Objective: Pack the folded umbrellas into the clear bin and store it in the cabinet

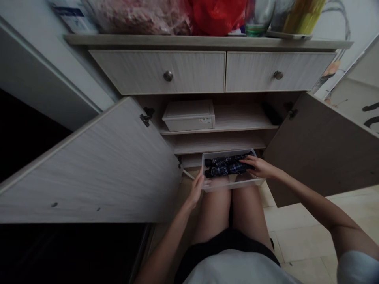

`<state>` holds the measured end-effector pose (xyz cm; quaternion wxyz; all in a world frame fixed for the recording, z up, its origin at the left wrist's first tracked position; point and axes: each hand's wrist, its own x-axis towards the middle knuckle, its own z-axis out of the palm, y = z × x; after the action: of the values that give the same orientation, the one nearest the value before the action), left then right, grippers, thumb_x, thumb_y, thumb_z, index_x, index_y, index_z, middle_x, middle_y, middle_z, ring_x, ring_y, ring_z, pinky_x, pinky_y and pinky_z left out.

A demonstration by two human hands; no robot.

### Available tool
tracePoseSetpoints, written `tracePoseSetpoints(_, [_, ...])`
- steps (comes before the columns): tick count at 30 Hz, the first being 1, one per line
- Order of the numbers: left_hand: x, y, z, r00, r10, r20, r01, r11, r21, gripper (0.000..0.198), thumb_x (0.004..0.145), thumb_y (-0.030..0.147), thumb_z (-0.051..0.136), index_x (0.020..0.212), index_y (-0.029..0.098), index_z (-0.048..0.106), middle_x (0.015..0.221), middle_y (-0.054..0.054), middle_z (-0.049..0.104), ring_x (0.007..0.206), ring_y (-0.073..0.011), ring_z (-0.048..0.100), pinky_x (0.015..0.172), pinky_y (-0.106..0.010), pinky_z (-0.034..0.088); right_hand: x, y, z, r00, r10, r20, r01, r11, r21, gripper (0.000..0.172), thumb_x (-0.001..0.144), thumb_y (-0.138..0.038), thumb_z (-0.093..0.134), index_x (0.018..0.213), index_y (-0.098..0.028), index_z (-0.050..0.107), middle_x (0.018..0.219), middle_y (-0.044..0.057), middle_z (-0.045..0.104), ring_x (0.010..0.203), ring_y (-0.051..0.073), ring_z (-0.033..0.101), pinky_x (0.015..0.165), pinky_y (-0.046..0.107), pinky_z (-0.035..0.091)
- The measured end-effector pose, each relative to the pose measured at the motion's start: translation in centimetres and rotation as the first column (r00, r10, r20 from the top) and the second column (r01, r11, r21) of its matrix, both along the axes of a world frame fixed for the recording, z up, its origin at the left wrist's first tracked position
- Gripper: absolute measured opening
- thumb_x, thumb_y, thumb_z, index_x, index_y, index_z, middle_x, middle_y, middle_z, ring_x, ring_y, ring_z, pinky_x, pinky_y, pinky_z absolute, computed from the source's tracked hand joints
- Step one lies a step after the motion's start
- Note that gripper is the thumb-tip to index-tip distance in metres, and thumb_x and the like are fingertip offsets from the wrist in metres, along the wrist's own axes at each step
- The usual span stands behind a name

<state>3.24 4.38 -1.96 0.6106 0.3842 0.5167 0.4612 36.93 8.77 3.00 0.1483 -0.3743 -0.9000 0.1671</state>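
Note:
A clear plastic box point(214, 188) rests over my thighs, just in front of the cabinet's lowest shelf. Inside it lie two folded dark plaid umbrellas point(226, 169), side by side with their dark ends to the left. My left hand point(196, 188) grips the box's left wall, fingers against the outside and partly hidden. From the right, my right hand point(257, 166) reaches over the box, its fingers resting on the right part of the umbrellas.
Two cabinet doors stand open, left point(97, 169) and right point(322, 154). A lidded white box point(189, 115) sits on the upper shelf, a dark object point(271, 113) at its right. Two closed drawers are above; bags and bottles stand on the cabinet top point(195, 40).

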Motion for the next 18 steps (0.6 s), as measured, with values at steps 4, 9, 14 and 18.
tracePoseSetpoints(4, [0.0,-0.1,0.0,1.0,0.004,0.01,-0.004,1.0,-0.01,0.064,0.09,0.041,0.068,0.15,0.032,0.048,0.159,-0.008,0.043,0.099,-0.0232,0.074,0.078,-0.029,0.06,-0.5,0.2,0.0,0.978,-0.054,0.2,0.052,0.998,0.018,0.049,0.085,-0.02,0.064,0.133,-0.013,0.062,0.114,0.016,0.068,0.107,0.028,0.065,0.094,0.042,0.049])
tracePoseSetpoints(9, [0.0,-0.1,-0.1,0.999,-0.004,0.035,0.004,1.0,-0.003,0.065,0.088,0.043,0.071,0.148,0.031,0.051,0.158,-0.008,0.045,0.096,-0.0235,0.075,0.077,-0.029,0.06,-1.9,0.3,0.6,0.912,-0.122,0.391,0.093,0.991,0.094,0.04,0.08,-0.023,0.074,0.119,-0.014,0.069,0.108,0.015,0.072,0.106,0.028,0.065,0.093,0.038,0.045])
tracePoseSetpoints(14, [0.0,-0.1,-0.4,1.0,0.009,0.014,-0.009,1.0,0.002,0.066,0.085,0.051,0.072,0.146,0.031,0.054,0.157,-0.008,0.045,0.097,-0.0248,0.075,0.082,-0.033,0.06,-2.7,0.3,0.8,0.881,-0.128,0.454,0.073,0.988,0.138,0.029,0.082,-0.027,0.075,0.109,-0.016,0.072,0.103,0.015,0.073,0.102,0.029,0.066,0.091,0.039,0.045])
tracePoseSetpoints(18, [-0.2,0.0,-0.6,1.0,0.005,0.022,-0.005,1.0,-0.001,0.067,0.086,0.052,0.071,0.146,0.03,0.053,0.155,-0.009,0.047,0.098,-0.0251,0.075,0.084,-0.035,0.059,-0.8,2.3,2.7,0.966,-0.053,0.254,0.053,0.999,0.006,0.047,0.085,-0.049,0.071,0.122,-0.019,0.069,0.11,0.011,0.073,0.099,0.027,0.068,0.088,0.039,0.05])
